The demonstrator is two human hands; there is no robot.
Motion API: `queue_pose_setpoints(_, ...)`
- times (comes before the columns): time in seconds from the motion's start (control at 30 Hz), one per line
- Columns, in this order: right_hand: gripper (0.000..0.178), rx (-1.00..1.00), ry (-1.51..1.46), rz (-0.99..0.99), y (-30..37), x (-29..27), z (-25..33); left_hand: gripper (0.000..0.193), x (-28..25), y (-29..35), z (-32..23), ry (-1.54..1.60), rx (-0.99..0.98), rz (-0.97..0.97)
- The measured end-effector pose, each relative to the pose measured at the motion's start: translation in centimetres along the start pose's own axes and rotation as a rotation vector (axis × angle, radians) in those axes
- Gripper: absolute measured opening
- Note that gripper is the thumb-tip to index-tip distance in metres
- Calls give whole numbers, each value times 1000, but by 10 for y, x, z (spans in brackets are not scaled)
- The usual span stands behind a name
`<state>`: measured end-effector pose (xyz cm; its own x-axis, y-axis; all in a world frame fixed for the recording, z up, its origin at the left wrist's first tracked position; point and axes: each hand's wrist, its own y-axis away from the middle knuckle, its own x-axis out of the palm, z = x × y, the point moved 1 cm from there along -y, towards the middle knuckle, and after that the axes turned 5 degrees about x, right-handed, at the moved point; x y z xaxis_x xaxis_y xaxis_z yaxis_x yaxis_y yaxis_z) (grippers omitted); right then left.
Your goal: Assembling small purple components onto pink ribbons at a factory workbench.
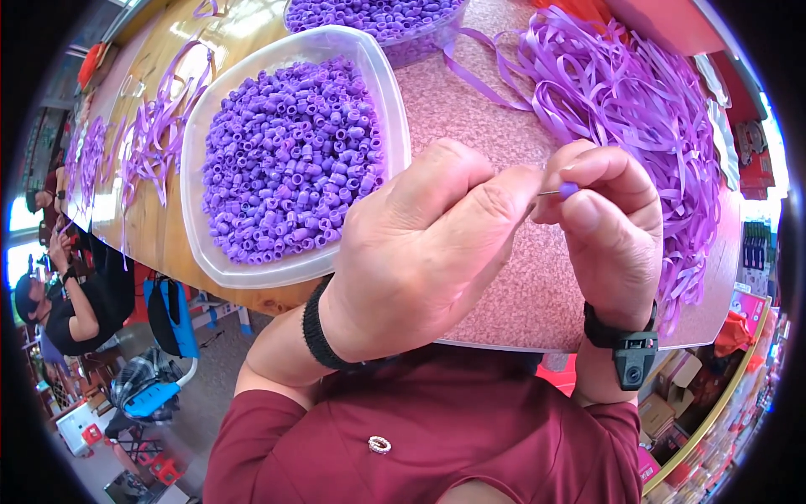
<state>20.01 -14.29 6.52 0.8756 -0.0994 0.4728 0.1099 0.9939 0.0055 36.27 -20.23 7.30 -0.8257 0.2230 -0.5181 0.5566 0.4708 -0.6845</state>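
My left hand (424,244) is closed, its thumb and forefinger pinched around a thin metal pin (548,193). The pin's free end meets a small purple plastic piece (568,190), hollow-looking like the ones in the tub. Thumb and fingers of my right hand (617,223) grip that piece. Both hands meet above the pink speckled tabletop. Left of them stands a translucent white tub (395,109), filled with many such purple plastic pieces (290,160). A large heap of purple ribbons (625,101) lies to the right, behind my right hand.
Behind the tub stands a second clear container (411,52) of purple pieces. More purple ribbons (159,139) lie on the wooden table (159,223) at left. Another person (80,307) sits at the far left, near a blue chair (172,315). Shelves (714,420) stand at lower right.
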Motion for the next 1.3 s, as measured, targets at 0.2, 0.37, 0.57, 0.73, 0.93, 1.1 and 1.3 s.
queue_pose_setpoints(0.2, 24, 43, 12, 47, 1, 5, -5, 32, -2, 1, -3, 67, -65, 99)
queue_pose_setpoints(0.37, 17, -57, 107, -137, -10, 4, 3, 33, -10, -1, -1, 116, 4, 40)
queue_pose_setpoints(0.57, 24, -336, 1269, -259, -35, -7, -9, 22, -20, -8, 4, 115, 39, -79)
queue_pose_setpoints(0.73, 22, -324, 1635, -291, -64, -16, -34, 21, -21, -4, 2, 282, -63, -162)
queue_pose_setpoints(0.93, 8, -380, 1406, -130, -37, 5, -10, 23, -25, -3, 7, 345, 11, -176)
queue_pose_setpoints(1.1, 7, -454, 1227, 64, -5, 12, 11, 23, -23, -10, -3, 456, -298, -80)
queue_pose_setpoints(1.3, 6, -191, 910, 95, 13, 6, 32, 23, -1, -17, -5, 1216, -770, 180)
